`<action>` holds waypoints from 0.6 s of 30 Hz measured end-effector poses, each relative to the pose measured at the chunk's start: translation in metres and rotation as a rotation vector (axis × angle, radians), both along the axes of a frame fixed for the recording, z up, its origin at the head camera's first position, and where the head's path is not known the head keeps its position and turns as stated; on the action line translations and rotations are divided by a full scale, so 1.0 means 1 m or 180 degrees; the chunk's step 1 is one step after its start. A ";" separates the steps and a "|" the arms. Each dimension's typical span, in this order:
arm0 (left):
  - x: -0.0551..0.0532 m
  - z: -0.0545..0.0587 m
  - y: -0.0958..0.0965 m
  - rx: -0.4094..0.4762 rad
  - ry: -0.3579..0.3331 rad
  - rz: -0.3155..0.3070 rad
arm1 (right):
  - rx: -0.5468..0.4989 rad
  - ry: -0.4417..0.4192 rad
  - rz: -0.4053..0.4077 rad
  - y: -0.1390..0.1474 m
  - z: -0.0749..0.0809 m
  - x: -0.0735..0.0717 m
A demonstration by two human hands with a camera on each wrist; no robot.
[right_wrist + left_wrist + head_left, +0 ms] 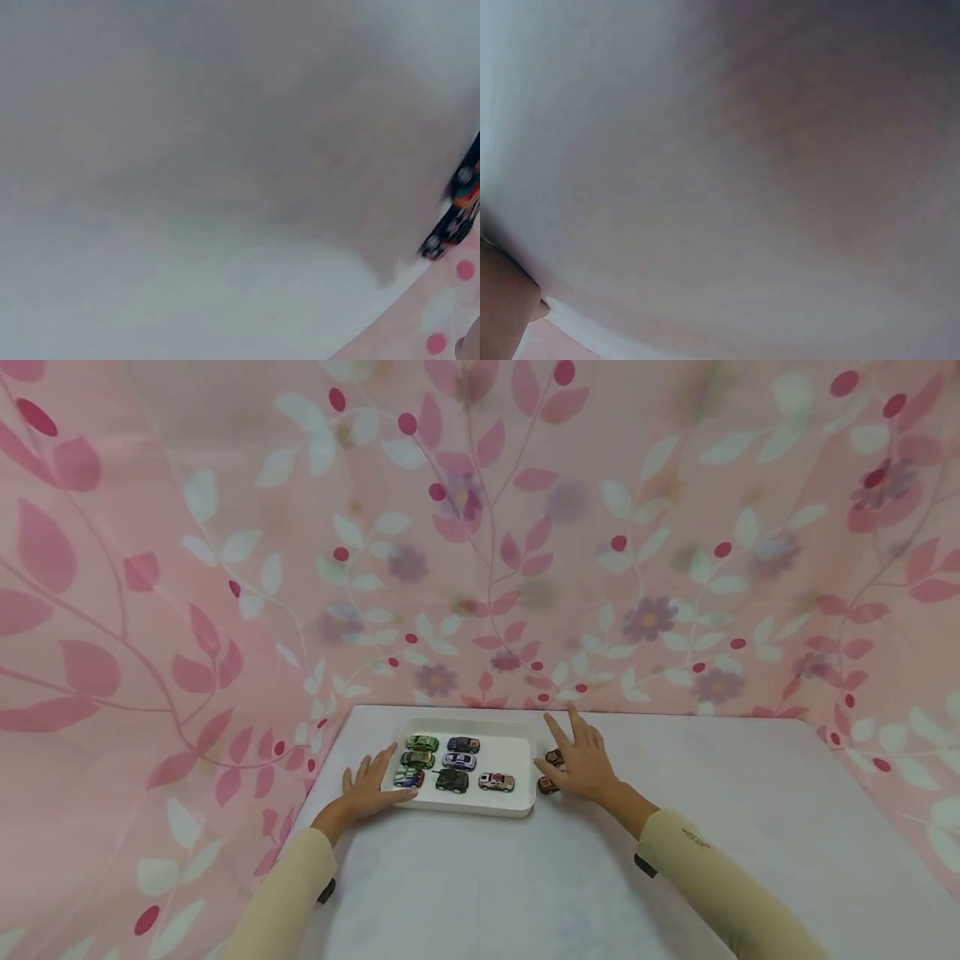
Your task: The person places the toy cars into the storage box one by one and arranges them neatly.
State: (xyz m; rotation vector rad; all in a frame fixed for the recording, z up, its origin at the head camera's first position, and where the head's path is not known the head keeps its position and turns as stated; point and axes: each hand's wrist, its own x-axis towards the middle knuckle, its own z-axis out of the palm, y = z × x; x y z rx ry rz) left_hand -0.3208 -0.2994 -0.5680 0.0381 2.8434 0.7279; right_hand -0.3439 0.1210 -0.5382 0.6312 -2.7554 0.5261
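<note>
A white tray [471, 808] holds several small toy cars, among them a green car [422, 742], a dark blue car [463, 744] and a silver car [458, 762]. A black toy tank-like vehicle [452, 781] and a white-and-red car [497, 782] stand nearer its front. My left hand [366, 792] lies along the tray's left side, fingers spread, thumb at the front left corner. To the right of the tray, my right hand [588, 767] spreads its fingers beside two dark toy cars [548, 785], partly hiding them. Whether it touches them I cannot tell.
The tray stands towards the back of a table under a white cloth [480, 885]. Pink floral fabric [525, 527] hangs behind and at both sides. The left wrist view shows mostly blurred cloth.
</note>
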 end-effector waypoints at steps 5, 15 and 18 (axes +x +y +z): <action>-0.001 -0.003 -0.004 0.0007 0.0011 -0.0024 | 0.0049 -0.0190 -0.0178 0.020 -0.004 -0.007; 0.000 -0.002 -0.004 -0.0018 0.0037 -0.0061 | 0.0245 -0.0180 -0.0294 0.044 -0.009 -0.018; 0.002 0.000 -0.002 0.0013 0.0046 -0.0061 | 0.0244 -0.0203 -0.0305 0.048 -0.011 -0.021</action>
